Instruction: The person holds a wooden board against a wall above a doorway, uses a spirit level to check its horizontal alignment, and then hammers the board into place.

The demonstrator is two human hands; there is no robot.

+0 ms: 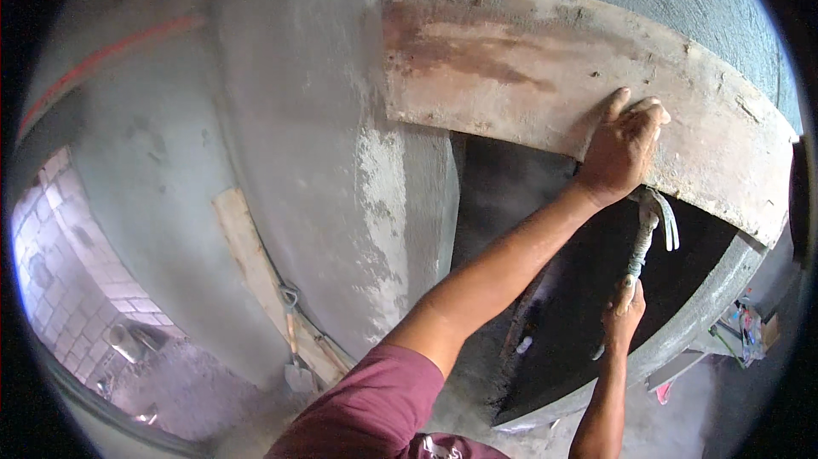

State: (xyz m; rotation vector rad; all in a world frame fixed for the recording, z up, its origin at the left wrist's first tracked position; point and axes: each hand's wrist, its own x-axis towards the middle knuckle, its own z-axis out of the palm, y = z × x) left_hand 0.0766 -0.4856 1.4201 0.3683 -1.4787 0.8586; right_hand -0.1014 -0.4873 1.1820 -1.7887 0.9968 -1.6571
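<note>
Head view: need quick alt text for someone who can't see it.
The left hand presses a worn wooden board against a grey plastered wall above a dark opening, while the right hand grips a claw hammer just beneath it.

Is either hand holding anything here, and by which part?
The right hand grips a claw hammer low on its handle, claw end up. The left hand holds nothing; it presses flat against the wooden board over the opening.
</note>
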